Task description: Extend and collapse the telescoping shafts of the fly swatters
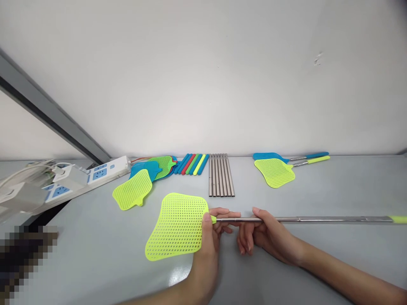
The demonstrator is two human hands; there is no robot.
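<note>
A yellow-green fly swatter (179,224) with an extended telescopic metal rod lies across both hands above the table. My left hand (211,233) grips it at the neck, thumb on the edge of the perforated head and fingers behind. Around the rod, right of the neck, my right hand (265,233) is closed, its thumb along the top and its fingers curled below. The rod runs right to a yellow-green handle (399,219), cut off by the frame edge. Beyond the hands lie several metal rods (221,178) side by side, and several coloured handles (192,165) beside them.
Loose swatter heads (133,190) in yellow, blue and green overlap at the back left. Two assembled swatters (276,173), blue and yellow-green, lie at the back right. A power strip (110,169) with plugs and cables runs along the left, and a wall (210,84) stands behind the table.
</note>
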